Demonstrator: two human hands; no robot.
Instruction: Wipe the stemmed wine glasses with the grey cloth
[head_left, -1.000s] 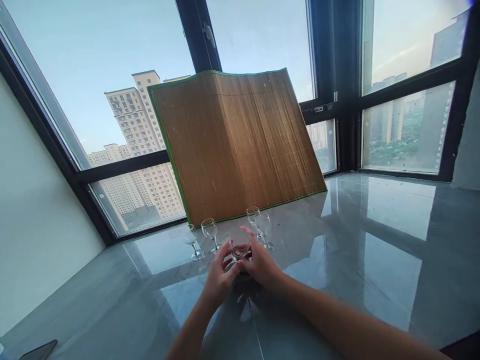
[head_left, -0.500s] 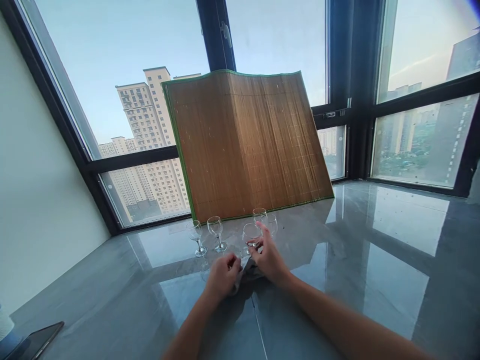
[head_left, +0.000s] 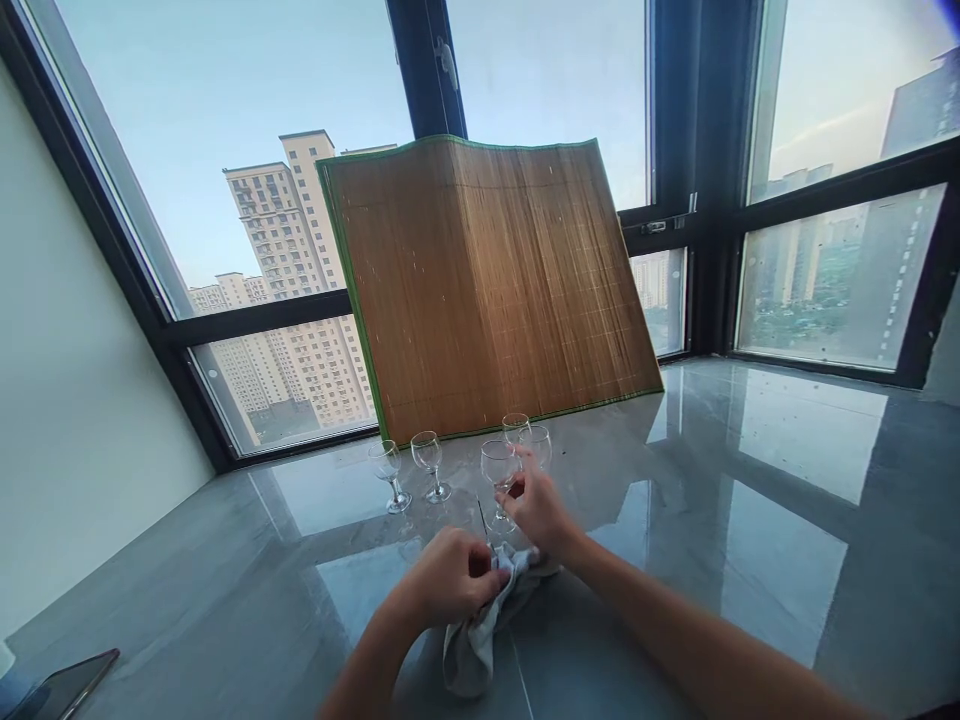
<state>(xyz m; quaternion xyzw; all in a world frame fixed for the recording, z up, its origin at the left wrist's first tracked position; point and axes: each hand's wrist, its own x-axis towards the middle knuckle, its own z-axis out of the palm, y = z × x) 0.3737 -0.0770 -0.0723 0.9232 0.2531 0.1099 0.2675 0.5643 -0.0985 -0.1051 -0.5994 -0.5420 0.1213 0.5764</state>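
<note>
My left hand [head_left: 456, 580] pinches a crumpled grey-white cloth [head_left: 471, 655], which hangs and spreads below and to the right of the fingers. Just to the right, my right hand [head_left: 536, 505] has its fingers closed on a stemmed glass [head_left: 498, 462], whose foot is at the grey tiled surface. Behind that hand stand two more stemmed glasses, one at the back [head_left: 516, 428] and one to the right [head_left: 541, 447]. To the left of the hands are another two upright glasses, the outer one [head_left: 385, 462] and the inner one [head_left: 427, 453].
A brown woven mat [head_left: 495, 290] with green edging leans against the dark-framed windows behind the glasses. A phone [head_left: 71, 688] lies at the lower left, beside a partly visible pale object. The glossy tiled surface [head_left: 675, 560] reflects the windows.
My left hand has drawn toward me with the cloth, and more of the cloth shows. My right hand remains at the glass. The view has shifted slightly.
</note>
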